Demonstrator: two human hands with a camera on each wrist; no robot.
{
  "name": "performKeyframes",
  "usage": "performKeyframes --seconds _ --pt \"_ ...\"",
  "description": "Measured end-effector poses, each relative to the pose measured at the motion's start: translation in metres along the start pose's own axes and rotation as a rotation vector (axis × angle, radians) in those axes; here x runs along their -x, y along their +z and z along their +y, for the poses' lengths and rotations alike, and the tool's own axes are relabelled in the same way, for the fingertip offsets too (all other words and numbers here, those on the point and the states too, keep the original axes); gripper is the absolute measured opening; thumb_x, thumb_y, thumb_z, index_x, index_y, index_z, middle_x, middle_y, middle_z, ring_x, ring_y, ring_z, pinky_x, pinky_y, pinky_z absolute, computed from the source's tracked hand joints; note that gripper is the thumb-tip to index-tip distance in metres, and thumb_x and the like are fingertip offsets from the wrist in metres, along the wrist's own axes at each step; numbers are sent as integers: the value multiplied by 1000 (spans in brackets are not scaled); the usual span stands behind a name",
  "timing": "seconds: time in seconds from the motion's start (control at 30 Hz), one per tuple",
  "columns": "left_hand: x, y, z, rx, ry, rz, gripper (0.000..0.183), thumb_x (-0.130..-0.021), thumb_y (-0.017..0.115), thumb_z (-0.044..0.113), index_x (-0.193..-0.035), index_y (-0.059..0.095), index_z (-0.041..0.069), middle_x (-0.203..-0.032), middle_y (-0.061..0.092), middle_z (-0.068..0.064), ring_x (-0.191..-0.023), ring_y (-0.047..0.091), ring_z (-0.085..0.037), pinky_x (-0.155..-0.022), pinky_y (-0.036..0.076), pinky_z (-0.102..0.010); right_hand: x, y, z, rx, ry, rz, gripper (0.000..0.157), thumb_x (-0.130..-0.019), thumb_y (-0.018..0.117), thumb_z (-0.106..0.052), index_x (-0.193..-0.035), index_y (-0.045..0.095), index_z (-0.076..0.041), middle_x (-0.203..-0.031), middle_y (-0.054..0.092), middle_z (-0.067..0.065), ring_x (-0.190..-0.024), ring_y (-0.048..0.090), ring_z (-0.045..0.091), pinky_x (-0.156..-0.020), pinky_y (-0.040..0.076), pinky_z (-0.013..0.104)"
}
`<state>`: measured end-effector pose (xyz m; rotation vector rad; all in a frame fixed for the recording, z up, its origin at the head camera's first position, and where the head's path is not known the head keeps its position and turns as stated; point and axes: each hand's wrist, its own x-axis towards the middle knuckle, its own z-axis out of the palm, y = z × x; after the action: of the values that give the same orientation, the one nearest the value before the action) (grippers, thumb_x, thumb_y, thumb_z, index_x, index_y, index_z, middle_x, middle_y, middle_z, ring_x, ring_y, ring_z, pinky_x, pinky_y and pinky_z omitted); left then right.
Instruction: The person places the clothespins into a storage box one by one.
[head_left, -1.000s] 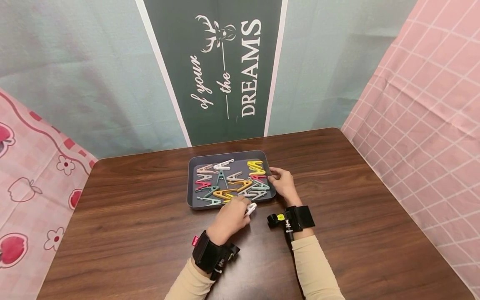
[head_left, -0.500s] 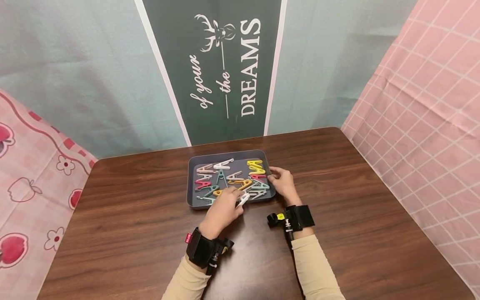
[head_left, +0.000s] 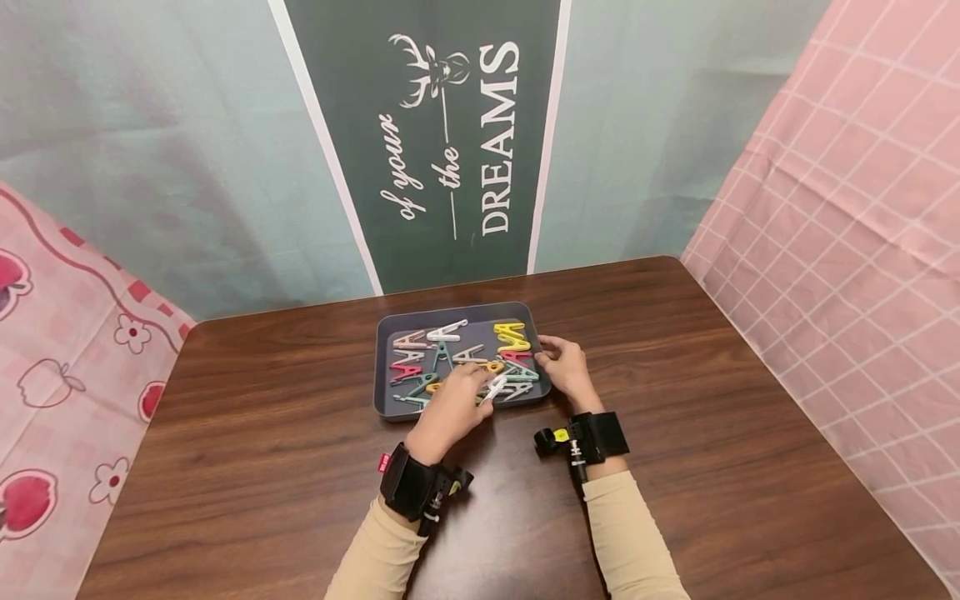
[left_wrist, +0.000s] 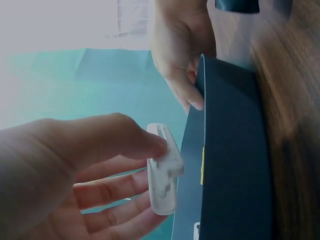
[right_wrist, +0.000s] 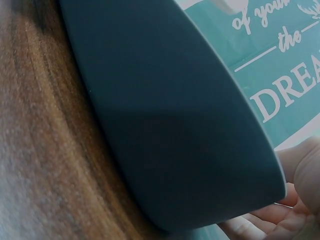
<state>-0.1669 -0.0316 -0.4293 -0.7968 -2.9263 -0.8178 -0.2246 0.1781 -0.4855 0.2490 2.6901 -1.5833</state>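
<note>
My left hand [head_left: 450,410] reaches over the front edge of a dark grey tray [head_left: 420,320], pinching a white clothespin [head_left: 495,387] between thumb and fingers. In the left wrist view the thumb presses one face of the clothespin [left_wrist: 163,187], which is beside the tray's rim. My right hand [head_left: 567,372] grips the tray's right side, its thumb at the rim; the right wrist view shows its fingers around the corner of the tray [right_wrist: 160,110]. Inside lie several clothespins: yellow [head_left: 513,340], white [head_left: 447,331], teal, pink, red and orange. My left hand hides some of them.
The tray stands on a brown wooden table [head_left: 285,433]. A green curtain [head_left: 450,267] with white lettering hangs behind it. Pink cloths hang at the left [head_left: 90,375] and right [head_left: 847,275]. Both wrists wear black straps with small cameras.
From the tray's front edge, my left hand has moved left and forward, then slightly right, carrying the white clothespin over the tray. The right hand stays at the tray's right side.
</note>
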Motion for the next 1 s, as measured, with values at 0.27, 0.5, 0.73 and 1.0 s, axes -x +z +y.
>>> performKeyframes --seconds 0.27,0.5,0.73,1.0 --pt "-18 -5 -8 -7 -30 -16 36 -84 71 10 -119 67 2 -114 65 -15 -102 63 -26 -87 54 -38 0 0 0 -7 9 2 38 -92 58 -2 -131 58 1 -121 66 27 -111 67 36 -79 55 25" --pt "-27 -9 -12 -8 -45 -54 32 -85 70 9 -116 68 1 -107 65 -14 -84 56 -20 -73 49 -31 -1 1 1 -5 6 4 38 -92 59 -3 -130 58 0 -119 66 27 -110 67 35 -79 56 26" --pt "-38 -16 -14 -66 -47 -56 31 -85 72 9 -115 69 1 -108 67 -15 -93 65 -25 -79 55 -37 -1 1 2 -5 11 -1 38 -93 58 -3 -131 58 1 -120 66 27 -111 66 36 -78 56 26" --pt "-57 -25 -14 -60 -85 -69 27 -86 70 8 -112 70 1 -108 68 -16 -97 64 -25 -85 55 -37 -1 0 3 -11 -5 0 38 -92 58 -2 -130 58 2 -120 66 27 -110 67 36 -79 56 26"
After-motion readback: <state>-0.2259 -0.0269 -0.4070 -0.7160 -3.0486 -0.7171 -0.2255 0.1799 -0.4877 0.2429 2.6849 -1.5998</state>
